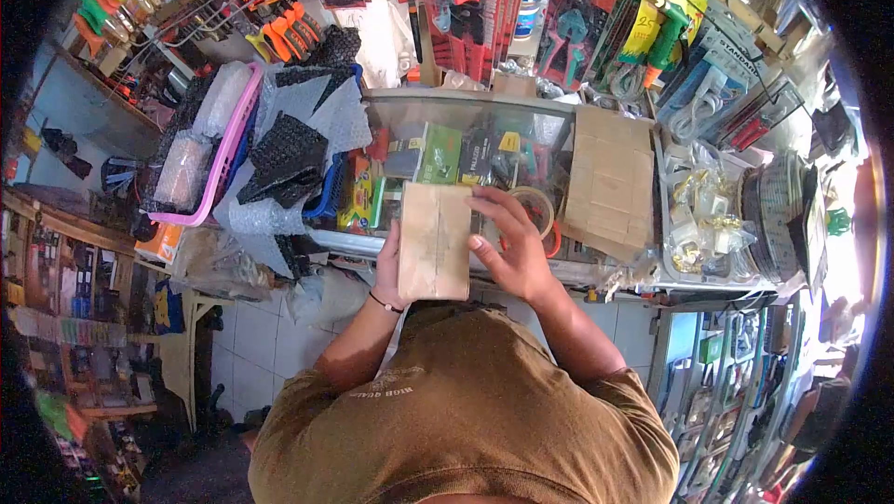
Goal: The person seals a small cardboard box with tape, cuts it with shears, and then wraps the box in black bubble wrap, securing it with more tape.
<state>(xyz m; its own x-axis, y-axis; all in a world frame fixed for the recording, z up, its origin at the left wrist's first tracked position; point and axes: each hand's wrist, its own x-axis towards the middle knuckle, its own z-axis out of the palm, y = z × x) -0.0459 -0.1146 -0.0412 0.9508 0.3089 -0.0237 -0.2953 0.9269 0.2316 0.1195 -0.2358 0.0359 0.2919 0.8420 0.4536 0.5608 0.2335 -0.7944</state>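
A brown cardboard box (435, 248) is held upright in front of my chest, over the near edge of the glass counter. My left hand (388, 266) grips its left side, with the fingers mostly hidden by the box. At the box's upper right, my right hand (512, 243) has its fingers spread, the fingertips at or close to the right edge; contact is hard to tell. Just behind my right hand lies a roll of tan tape (533, 210), with an orange ring (556, 241) beside it.
Bubble wrap (307, 131) and a pink basket (222, 164) stand left on the counter (456, 108). Flattened cardboard (610, 178) lies right, then a tray of bagged fittings (703, 224). Packaged tools (466, 10) hang behind.
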